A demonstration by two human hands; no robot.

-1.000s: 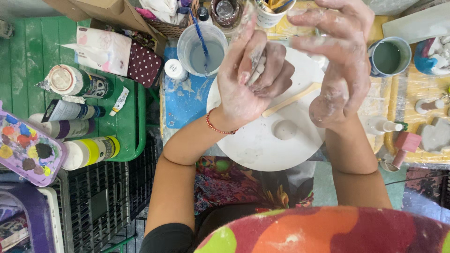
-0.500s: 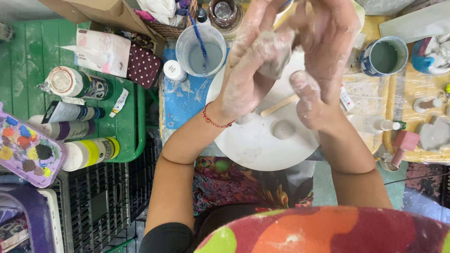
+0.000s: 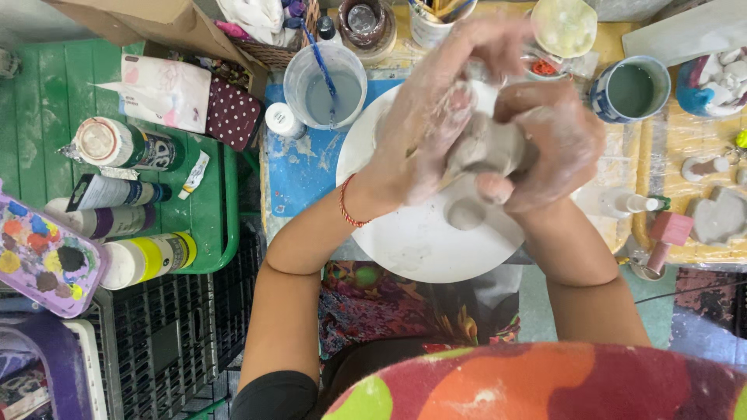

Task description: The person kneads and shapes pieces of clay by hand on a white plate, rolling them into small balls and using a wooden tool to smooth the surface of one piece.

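Both hands have closed together since half a second ago — left hand [image 3: 436, 132] and right hand [image 3: 545, 148] now cupped tight around a grey clay lump [image 3: 486, 148], fingers wrapped, no gap showing. Lump sits between my palms, raised over the white round board [image 3: 405, 241]. My read: pressing or rolling it into shape. A small clay ball [image 3: 465, 211] lies on the board at 6 o'clock from my hands. Water cup [image 3: 325, 84] with a blue brush at 10 o'clock, mug [image 3: 629, 87] at 2 o'clock — both close enough to knock. Paint bottles [image 3: 128, 202] on the green tray at 9 o'clock, well apart.
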